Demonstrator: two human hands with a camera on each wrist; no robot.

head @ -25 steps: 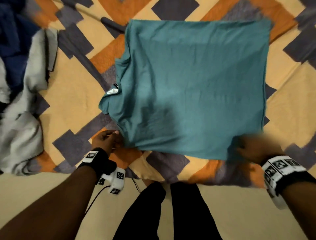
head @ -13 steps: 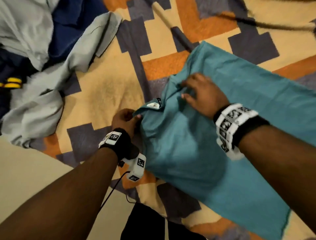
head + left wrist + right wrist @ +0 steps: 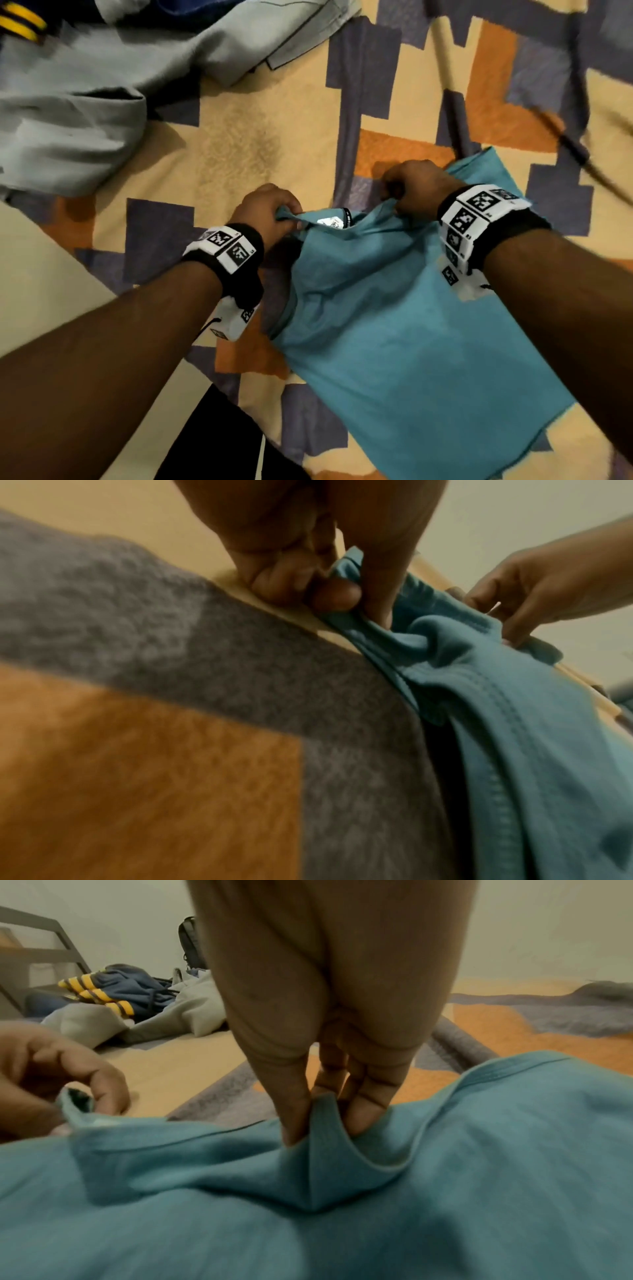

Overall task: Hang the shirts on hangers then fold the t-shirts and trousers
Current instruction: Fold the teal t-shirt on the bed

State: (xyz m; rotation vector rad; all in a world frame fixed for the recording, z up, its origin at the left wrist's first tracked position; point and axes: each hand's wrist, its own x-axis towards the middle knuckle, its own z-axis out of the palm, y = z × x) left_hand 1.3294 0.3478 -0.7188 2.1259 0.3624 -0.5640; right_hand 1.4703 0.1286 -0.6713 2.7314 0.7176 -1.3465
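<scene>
Firmly, the left hand [image 3: 265,212] pinched a bunched bit of the teal t-shirt [image 3: 394,342] at its collar edge, thumb and curled fingers [image 3: 329,596] pressed together on the fabric, as the left wrist view showed close up. Just to the right of it in the head view, the right hand [image 3: 416,186] held its own grip on the same collar edge, thumb and fingers [image 3: 363,1112] closed on a raised fold of the cloth. A white label [image 3: 330,222] lay between the two hands at the neckline. From the two pinches the t-shirt ran down toward the lower right of the head frame, rumpled near the hands and flatter lower down, resting on a patterned blanket [image 3: 239,147] of cream, orange and grey-purple blocks. The right forearm crossed over the shirt's right part and hid it there; both wrists wore black bands with white marker tiles. In the upper left of the head frame lay a heap of grey garments [image 3: 85,102], well apart from the t-shirt, with a dark blue garment [image 3: 133,988] bearing yellow stripes behind it, seen more plainly in the right wrist view. At the bottom of the head frame stood the person's dark trouser legs [image 3: 219,442] on a pale floor [image 3: 41,284].
</scene>
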